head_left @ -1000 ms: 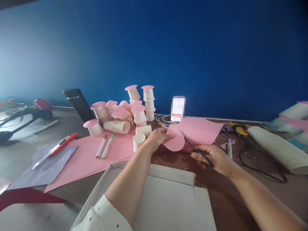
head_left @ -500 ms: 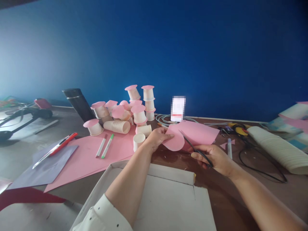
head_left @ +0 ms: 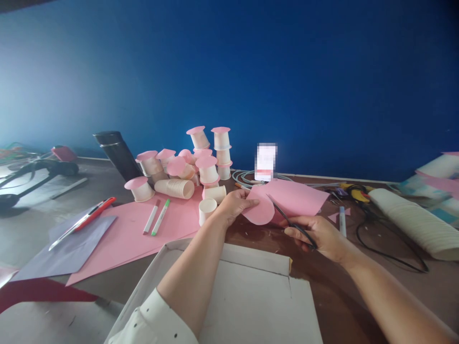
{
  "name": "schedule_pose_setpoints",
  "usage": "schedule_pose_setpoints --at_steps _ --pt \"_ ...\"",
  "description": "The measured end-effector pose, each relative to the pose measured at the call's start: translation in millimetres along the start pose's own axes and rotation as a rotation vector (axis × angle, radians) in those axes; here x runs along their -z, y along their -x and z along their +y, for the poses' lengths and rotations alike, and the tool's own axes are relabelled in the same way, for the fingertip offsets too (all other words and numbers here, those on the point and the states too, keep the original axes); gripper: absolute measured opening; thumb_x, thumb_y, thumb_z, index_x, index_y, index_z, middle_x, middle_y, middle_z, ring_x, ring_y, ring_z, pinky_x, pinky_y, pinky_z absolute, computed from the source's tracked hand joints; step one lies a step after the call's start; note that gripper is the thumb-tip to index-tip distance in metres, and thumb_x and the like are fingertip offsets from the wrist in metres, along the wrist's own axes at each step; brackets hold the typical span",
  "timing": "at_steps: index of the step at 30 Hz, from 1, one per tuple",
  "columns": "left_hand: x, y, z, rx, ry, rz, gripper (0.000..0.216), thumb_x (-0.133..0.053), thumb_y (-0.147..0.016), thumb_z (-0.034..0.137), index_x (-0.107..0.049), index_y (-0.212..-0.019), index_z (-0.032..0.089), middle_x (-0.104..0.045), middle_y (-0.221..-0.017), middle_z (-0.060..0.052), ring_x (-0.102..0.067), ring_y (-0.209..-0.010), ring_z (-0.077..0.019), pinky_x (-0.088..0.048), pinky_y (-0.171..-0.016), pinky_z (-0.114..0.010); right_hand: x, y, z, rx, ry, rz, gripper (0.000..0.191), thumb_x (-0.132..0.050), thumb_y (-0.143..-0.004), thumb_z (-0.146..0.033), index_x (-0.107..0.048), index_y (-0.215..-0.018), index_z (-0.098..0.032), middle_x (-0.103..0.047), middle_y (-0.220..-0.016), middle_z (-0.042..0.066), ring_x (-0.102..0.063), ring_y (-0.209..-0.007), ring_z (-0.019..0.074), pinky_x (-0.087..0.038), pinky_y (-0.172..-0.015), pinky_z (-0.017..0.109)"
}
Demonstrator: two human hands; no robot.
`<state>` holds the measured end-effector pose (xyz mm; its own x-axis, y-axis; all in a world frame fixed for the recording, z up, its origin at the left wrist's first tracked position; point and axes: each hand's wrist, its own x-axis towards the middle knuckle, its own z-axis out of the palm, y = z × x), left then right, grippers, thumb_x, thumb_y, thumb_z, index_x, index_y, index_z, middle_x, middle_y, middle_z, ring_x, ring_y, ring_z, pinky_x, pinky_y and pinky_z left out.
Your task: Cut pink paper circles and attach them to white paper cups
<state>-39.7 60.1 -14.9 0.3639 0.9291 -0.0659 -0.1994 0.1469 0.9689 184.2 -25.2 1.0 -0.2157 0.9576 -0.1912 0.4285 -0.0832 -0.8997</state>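
My left hand (head_left: 236,206) is closed on the left edge of a sheet of pink paper (head_left: 299,197), pinched between thumb and fingers. A rounded, partly cut lobe of that paper hangs in front of the hand. In my right hand (head_left: 313,234) is a pair of black-handled scissors (head_left: 280,210), its blades reaching up and left into the paper beside the rounded cut. Left of my left hand stands a small paper cup (head_left: 207,210), with another cup (head_left: 215,195) lying behind it. Fingers partly hide the scissor handles.
Paper cups topped with pink discs (head_left: 207,169) are stacked near the wall, beside a black flask (head_left: 118,155). Two markers (head_left: 160,218) and a red cutter (head_left: 89,217) lie left on paper. A white cardboard box (head_left: 258,296) is nearest me; a long cup stack (head_left: 412,222) lies right.
Almost nothing differs. The right end of the pink paper has shifted very slightly to the right; both hands hold nearly the same position.
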Motion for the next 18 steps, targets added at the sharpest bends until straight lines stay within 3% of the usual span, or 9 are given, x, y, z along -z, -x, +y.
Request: schedule_pose_setpoints --at_steps 18 --pt "-0.4 0.3 1.7 -0.015 0.008 0.018 0.042 -0.084 -0.054 0.026 -0.069 -0.091 0.012 -0.071 -0.075 -0.005 -0.064 -0.066 -0.0160 -0.050 -0.068 -0.028 0.4 -0.2 -1.7 -0.029 0.006 -0.004 0.054 -0.069 -0.069 -0.056 -0.068 -0.103 -0.014 -0.055 -0.053 -0.003 -0.048 -0.044 0.0090 -0.036 -0.047 0.023"
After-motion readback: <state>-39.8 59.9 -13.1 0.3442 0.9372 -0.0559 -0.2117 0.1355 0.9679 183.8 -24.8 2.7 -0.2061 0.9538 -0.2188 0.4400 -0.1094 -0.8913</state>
